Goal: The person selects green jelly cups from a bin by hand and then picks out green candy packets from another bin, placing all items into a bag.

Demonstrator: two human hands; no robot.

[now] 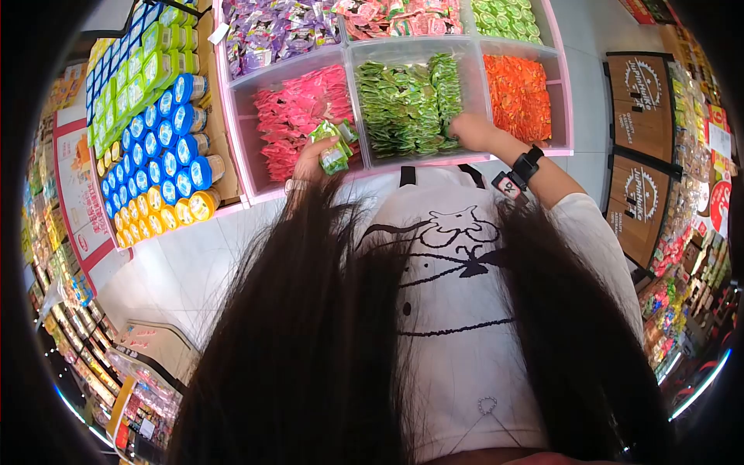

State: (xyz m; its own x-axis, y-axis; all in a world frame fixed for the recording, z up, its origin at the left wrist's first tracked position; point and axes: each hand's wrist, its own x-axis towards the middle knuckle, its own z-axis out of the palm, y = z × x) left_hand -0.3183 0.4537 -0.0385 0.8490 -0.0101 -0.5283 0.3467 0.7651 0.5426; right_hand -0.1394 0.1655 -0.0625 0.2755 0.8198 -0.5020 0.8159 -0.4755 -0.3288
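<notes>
My left hand (314,159) is closed on several green packets (335,147), held over the near edge of the compartment of pink packets (302,108). My right hand (471,132) reaches down at the right side of the compartment of green packets (399,105), its fingers bent and mostly hidden against the near right corner. Whether it holds a packet cannot be made out. A black watch (527,164) and a tag with a picture are on my right wrist. The green packets lie in neat stacked rows.
Orange packets (518,97) fill the compartment on the right. Purple (283,31), red and light green packets lie in the farther row. Blue-lidded tubs (182,120) are stacked at left. Wooden crates (639,108) stand at right. Long dark hair hangs in front of my body.
</notes>
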